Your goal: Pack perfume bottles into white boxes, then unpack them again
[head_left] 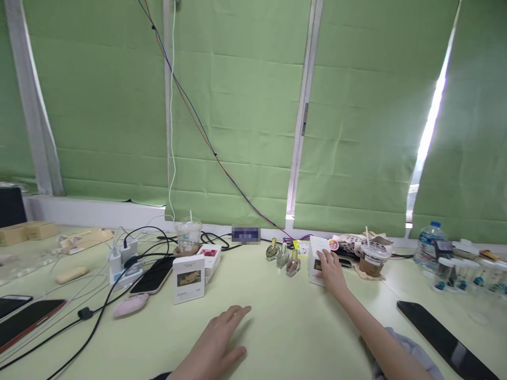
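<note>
My right hand (330, 272) reaches far across the pale green table (277, 316) and grips a small white box (316, 258) standing near the window sill. Just left of that box stand three small glass perfume bottles (283, 257). My left hand (219, 338) lies flat on the table near the front edge, fingers stretched out, holding nothing. Farther left stands another white box with a picture on its face (189, 278), and behind it a white box with a red picture (209, 258).
A plastic cup with a straw (188, 236) and an iced coffee cup (371, 257) stand at the back. Phones (152, 276), chargers and black cables clutter the left. A dark phone (443, 338), a water bottle (429, 244) and small vials lie right. Green blinds hang behind.
</note>
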Available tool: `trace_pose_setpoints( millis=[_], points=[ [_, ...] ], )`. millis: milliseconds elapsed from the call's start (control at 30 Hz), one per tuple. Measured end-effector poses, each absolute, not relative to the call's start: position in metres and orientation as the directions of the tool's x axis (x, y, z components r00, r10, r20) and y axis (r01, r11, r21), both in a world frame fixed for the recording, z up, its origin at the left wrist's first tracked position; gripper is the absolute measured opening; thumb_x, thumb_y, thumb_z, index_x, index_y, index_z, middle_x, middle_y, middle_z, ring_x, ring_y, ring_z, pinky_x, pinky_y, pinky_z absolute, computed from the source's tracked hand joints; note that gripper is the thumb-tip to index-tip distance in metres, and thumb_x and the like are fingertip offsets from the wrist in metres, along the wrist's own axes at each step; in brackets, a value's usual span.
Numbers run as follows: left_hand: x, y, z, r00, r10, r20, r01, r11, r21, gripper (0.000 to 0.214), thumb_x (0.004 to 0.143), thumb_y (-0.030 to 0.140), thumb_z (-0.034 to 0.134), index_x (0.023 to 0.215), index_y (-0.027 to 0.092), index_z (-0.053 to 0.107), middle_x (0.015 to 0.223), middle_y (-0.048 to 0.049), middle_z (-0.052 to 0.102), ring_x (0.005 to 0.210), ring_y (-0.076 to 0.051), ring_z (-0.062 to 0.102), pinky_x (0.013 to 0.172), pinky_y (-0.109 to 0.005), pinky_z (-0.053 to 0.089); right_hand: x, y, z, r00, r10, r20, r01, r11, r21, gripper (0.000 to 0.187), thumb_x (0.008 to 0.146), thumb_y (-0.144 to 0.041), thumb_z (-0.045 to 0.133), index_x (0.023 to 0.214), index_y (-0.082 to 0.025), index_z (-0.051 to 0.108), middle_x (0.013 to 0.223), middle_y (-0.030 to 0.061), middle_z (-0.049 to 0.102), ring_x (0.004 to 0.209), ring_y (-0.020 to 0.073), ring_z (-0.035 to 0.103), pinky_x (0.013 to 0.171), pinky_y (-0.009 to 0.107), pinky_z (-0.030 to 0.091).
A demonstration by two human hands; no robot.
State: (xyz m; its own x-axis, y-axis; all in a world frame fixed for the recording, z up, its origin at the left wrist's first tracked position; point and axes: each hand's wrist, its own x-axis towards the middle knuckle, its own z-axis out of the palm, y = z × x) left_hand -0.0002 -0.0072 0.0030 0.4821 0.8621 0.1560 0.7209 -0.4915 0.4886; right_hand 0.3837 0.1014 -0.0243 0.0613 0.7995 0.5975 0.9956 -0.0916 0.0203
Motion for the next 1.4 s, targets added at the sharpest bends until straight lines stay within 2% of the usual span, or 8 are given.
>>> trace_pose_setpoints(
  millis=[267, 400, 500, 600, 733, 900, 1167, 1400],
  points=[
    [-0.015, -0.002, 0.004, 0.481, 0.819, 0.315, 0.716, -0.574, 0.399, 0.059, 0.078, 0.022, 0.064, 0.133, 0.038, 0.05, 0.143, -0.0049, 0.05, 0.131, -0.032, 0.046, 0.107, -0.049, 0.041, 0.377, 0.097, -0.023, 0.083, 0.806, 0.586, 0.992, -0.123, 0.028, 0.058, 0.073, -0.007, 0.063, 0.128, -0.018, 0.049, 0.14, 0.0182, 0.049, 0.128, 0.0403, 0.039, 0.097, 0.058, 0.036],
    [-0.051, 0.014, 0.018, 0.281, 0.73, 0.623, 0.782, -0.55, 0.292, 0.053, 0.086, 0.03, 0.055, 0.137, 0.035, 0.042, 0.151, -0.0083, 0.035, 0.139, -0.036, 0.031, 0.11, -0.057, 0.033, 0.373, 0.096, -0.021, 0.08, 0.794, 0.603, 0.994, -0.112, 0.016, 0.056, 0.071, -0.008, 0.064, 0.124, -0.019, 0.049, 0.135, 0.0177, 0.052, 0.127, 0.0393, 0.042, 0.099, 0.064, 0.03],
    [-0.086, 0.034, 0.031, 0.102, 0.655, 0.749, 0.837, -0.463, 0.292, 0.062, 0.087, 0.038, 0.051, 0.143, 0.027, 0.027, 0.149, -0.0146, 0.031, 0.139, -0.036, 0.029, 0.111, -0.058, 0.029, 0.364, 0.097, -0.02, 0.083, 0.755, 0.651, 0.996, -0.086, -0.027, 0.051, 0.076, -0.012, 0.059, 0.126, -0.014, 0.046, 0.136, 0.0226, 0.05, 0.13, 0.0414, 0.038, 0.102, 0.072, 0.016],
    [-0.114, 0.058, 0.037, 0.047, 0.682, 0.73, 0.836, -0.427, 0.345, 0.071, 0.082, 0.045, 0.054, 0.142, 0.02, 0.024, 0.145, -0.0177, 0.036, 0.136, -0.039, 0.032, 0.11, -0.059, 0.029, 0.349, 0.1, -0.019, 0.009, 0.697, 0.717, 0.995, 0.062, -0.073, 0.045, 0.086, -0.016, 0.047, 0.13, -0.009, 0.042, 0.14, 0.0256, 0.043, 0.137, 0.0381, 0.031, 0.109, 0.065, 0.015],
    [-0.132, 0.084, 0.038, 0.036, 0.772, 0.635, 0.799, -0.404, 0.446, 0.069, 0.077, 0.046, 0.057, 0.135, 0.019, 0.031, 0.139, -0.017, 0.044, 0.135, -0.04, 0.036, 0.109, -0.061, 0.03, 0.323, 0.103, -0.023, -0.112, 0.653, 0.749, 0.953, 0.284, -0.106, 0.044, 0.089, -0.012, 0.032, 0.133, -0.015, 0.039, 0.134, 0.0169, 0.05, 0.131, 0.0252, 0.043, 0.107, 0.046, 0.038],
    [-0.129, 0.094, 0.033, 0.097, 0.787, 0.61, 0.747, -0.462, 0.477, 0.05, 0.081, 0.044, 0.055, 0.123, 0.021, 0.041, 0.135, -0.0152, 0.048, 0.129, -0.036, 0.045, 0.101, -0.055, 0.043, 0.301, 0.106, -0.029, -0.14, 0.632, 0.762, 0.906, 0.392, -0.159, 0.051, 0.083, -0.007, 0.034, 0.132, -0.017, 0.038, 0.128, 0.015, 0.053, 0.123, 0.025, 0.05, 0.098, 0.046, 0.047],
    [-0.119, 0.082, 0.03, 0.077, 0.798, 0.598, 0.625, -0.506, 0.595, 0.03, 0.089, 0.036, 0.047, 0.117, 0.024, 0.047, 0.126, -0.0087, 0.052, 0.116, -0.025, 0.055, 0.088, -0.037, 0.055, 0.27, 0.146, 0.004, -0.168, 0.71, 0.684, 0.926, 0.352, -0.137, 0.044, 0.08, -0.005, 0.044, 0.124, -0.012, 0.048, 0.121, 0.0149, 0.056, 0.117, 0.0249, 0.049, 0.1, 0.04, 0.041],
    [-0.125, 0.079, 0.021, 0.102, 0.765, 0.636, 0.6, -0.557, 0.575, 0.008, 0.08, 0.022, 0.051, 0.077, 0.022, 0.058, 0.118, -0.0064, 0.049, 0.111, -0.024, 0.055, 0.083, -0.033, 0.057, 0.253, 0.193, 0.029, -0.194, 0.826, 0.529, 0.976, 0.216, 0.021, 0.031, 0.09, -0.023, 0.057, 0.12, -0.016, 0.055, 0.12, 0.0089, 0.059, 0.117, 0.0274, 0.051, 0.1, 0.051, 0.038]
  ],
)
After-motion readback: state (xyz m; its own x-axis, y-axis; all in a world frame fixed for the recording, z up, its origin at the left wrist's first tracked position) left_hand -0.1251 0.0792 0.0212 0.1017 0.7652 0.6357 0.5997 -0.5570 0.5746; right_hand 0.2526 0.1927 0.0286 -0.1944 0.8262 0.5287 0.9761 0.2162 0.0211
